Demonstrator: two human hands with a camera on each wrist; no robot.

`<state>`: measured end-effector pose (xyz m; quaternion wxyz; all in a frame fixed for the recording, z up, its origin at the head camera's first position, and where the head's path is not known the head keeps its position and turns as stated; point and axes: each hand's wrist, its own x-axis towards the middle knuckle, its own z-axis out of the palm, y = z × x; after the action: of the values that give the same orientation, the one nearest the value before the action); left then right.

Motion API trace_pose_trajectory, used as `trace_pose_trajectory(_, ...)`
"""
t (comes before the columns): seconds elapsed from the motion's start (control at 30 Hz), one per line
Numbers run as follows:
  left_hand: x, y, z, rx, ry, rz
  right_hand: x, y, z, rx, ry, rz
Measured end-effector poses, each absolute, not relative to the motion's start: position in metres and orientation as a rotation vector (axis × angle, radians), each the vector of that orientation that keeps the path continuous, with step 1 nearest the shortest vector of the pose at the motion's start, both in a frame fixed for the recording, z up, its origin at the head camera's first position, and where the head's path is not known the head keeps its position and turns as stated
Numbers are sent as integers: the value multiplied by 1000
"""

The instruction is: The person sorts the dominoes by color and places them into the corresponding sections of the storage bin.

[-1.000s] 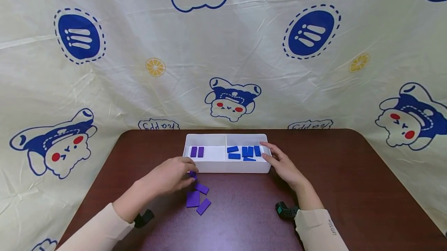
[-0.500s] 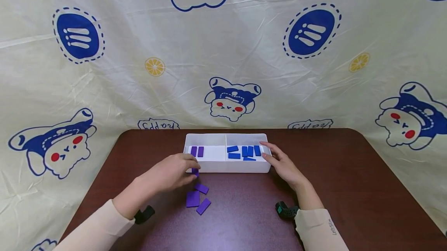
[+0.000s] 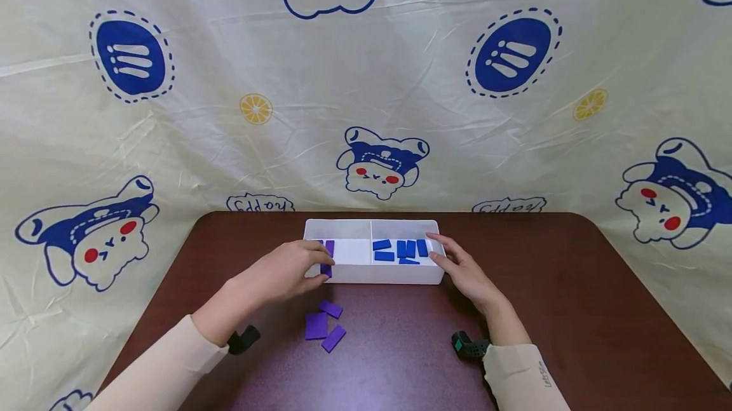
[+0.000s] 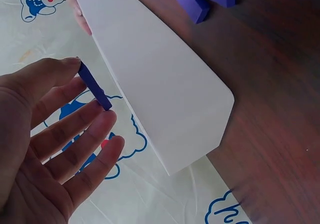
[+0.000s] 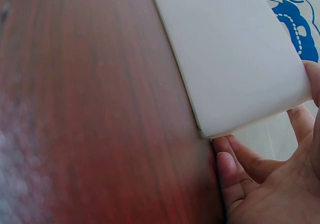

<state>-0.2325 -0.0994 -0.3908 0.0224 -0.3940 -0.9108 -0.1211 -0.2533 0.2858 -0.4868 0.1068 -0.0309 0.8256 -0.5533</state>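
Observation:
My left hand (image 3: 300,268) pinches a purple tile (image 4: 95,86) between thumb and fingertips, over the near wall of a white two-compartment box (image 3: 354,274). In the left wrist view the tile is tilted, close beside the box's wall. Behind the hand, purple tiles (image 3: 330,247) in the left compartment are partly covered. Blue tiles (image 3: 384,256) lie in the right compartment. My right hand (image 3: 466,271) holds the box's right end, thumb and index finger over the rim; in the right wrist view the other fingers (image 5: 227,169) are bent at the lower corner.
Several loose purple tiles (image 3: 316,326) lie on the brown table (image 3: 400,360) in front of the box. A divider (image 3: 371,242) splits the box. Behind the table hangs a printed cloth (image 3: 400,68). Dark bands (image 3: 469,344) circle both wrists.
My left hand has lifted the purple tile from beside the box's front wall, moving up and slightly right to the rim. The right hand stays at the box's right end.

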Motion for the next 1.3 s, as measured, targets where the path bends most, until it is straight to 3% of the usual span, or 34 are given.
trace_pose_trajectory(1.3,-281,-89,-395,-1106,-2911,-473,-251,284,-487,-70,2435,-1623)
